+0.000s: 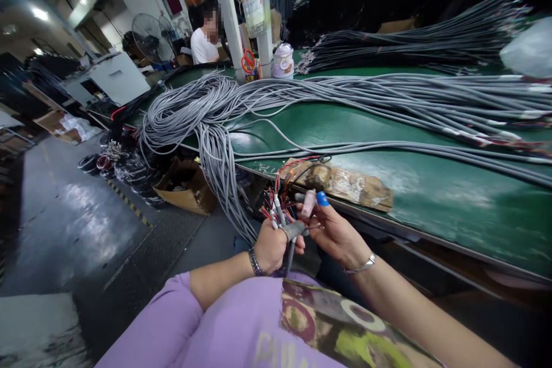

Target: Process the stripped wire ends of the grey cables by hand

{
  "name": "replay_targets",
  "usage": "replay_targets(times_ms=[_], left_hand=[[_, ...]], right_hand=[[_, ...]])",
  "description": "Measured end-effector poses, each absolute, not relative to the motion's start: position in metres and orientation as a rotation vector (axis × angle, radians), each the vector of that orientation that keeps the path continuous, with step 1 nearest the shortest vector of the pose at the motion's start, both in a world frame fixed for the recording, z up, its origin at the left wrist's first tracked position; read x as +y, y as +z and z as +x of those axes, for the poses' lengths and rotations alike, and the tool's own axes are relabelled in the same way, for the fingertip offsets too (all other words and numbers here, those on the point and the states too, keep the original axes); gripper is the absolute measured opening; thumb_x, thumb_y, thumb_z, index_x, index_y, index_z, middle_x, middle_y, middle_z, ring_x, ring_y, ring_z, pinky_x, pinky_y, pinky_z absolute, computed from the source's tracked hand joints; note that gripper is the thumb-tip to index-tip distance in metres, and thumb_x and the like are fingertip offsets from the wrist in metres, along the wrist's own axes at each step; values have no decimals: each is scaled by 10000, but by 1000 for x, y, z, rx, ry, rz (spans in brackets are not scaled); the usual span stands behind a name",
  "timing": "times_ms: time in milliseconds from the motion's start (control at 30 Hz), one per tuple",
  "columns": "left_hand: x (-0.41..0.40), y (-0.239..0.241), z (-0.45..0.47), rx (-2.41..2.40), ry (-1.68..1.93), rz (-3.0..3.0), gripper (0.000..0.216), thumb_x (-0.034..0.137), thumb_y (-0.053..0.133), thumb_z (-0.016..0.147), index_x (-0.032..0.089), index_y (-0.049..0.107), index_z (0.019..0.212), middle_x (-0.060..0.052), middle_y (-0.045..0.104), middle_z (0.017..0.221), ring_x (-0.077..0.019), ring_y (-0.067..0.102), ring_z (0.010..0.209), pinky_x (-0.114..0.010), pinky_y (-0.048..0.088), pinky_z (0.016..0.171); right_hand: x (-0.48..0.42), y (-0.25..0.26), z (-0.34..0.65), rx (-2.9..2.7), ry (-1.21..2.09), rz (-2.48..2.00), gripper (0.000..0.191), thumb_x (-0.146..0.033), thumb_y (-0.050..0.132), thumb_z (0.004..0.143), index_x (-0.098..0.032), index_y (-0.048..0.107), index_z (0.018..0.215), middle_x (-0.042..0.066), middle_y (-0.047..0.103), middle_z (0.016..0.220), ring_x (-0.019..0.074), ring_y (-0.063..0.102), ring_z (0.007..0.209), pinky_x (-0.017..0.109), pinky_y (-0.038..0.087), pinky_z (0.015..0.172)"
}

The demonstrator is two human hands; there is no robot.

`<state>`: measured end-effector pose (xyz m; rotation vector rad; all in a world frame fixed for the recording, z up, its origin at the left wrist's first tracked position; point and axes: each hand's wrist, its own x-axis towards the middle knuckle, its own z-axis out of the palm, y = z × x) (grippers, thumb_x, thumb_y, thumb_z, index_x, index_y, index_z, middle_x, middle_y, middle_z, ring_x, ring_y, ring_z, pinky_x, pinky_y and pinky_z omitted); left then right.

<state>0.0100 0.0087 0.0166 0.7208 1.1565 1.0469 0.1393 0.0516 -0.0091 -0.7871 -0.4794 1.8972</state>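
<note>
My left hand (273, 247) is closed around a bundle of grey cables (279, 213). Their stripped ends fan out upward in many thin coloured wires (268, 207); grey wrapping covers the thumb. Just to the right, my right hand (336, 236) has its fingertips pinched together, with a thin wire (317, 227) showing at them. Pink and blue tape wraps some of its fingertips. Both hands are close together in front of the table edge. Beyond them, a worn, taped wooden board (356, 184) lies along that edge, with red wires (297, 162) by its left end.
Long grey cables (345, 89) run across the green table (431, 184), coiled at the left and hanging over its edge. Dark cables (409, 40) lie behind. A lilac jar (283, 61) and orange scissors (248, 60) stand by a post. A cardboard box (185, 190) is below; a person (204, 43) sits farther back.
</note>
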Motion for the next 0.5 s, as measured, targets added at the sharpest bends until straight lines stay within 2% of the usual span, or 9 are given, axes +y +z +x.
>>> replay_targets(times_ms=[100, 200, 300, 400, 500], left_hand=[[5, 15, 7, 1137, 1045, 739, 431, 488, 784, 561, 128, 565, 652, 7, 566, 450, -91, 479, 363, -224, 439, 390], [1, 12, 2, 1126, 1046, 790, 435, 504, 775, 586, 138, 566, 693, 10, 575, 461, -100, 497, 376, -228, 446, 409], [-3, 11, -3, 1144, 1004, 896, 430, 525, 755, 620, 135, 579, 666, -5, 590, 487, -109, 533, 416, -232, 465, 454], [-4, 14, -5, 1144, 924, 1019, 435, 539, 722, 658, 129, 591, 590, -29, 601, 513, -115, 557, 456, -236, 476, 495], [-4, 21, -6, 1100, 835, 1069, 420, 518, 741, 635, 129, 597, 567, -29, 595, 511, -112, 540, 451, -241, 472, 502]], right_hand=[[47, -8, 147, -583, 1971, -744, 456, -662, 595, 753, -223, 702, 818, 38, 685, 770, 148, 594, 629, 282, 495, 583], [41, -6, 157, -719, 2081, -752, 498, -679, 650, 685, -200, 706, 811, 48, 673, 770, 150, 600, 650, 278, 505, 603], [34, -2, 164, -890, 2055, -831, 401, -551, 774, 633, -181, 692, 765, 35, 662, 740, 135, 574, 618, 264, 481, 585], [31, 7, 165, -1132, 1890, -918, 295, -423, 809, 643, -172, 670, 709, 6, 631, 651, 110, 514, 559, 235, 414, 528], [28, 16, 162, -1305, 1811, -924, 290, -432, 791, 659, -176, 656, 674, 3, 632, 603, 118, 508, 542, 247, 403, 531]])
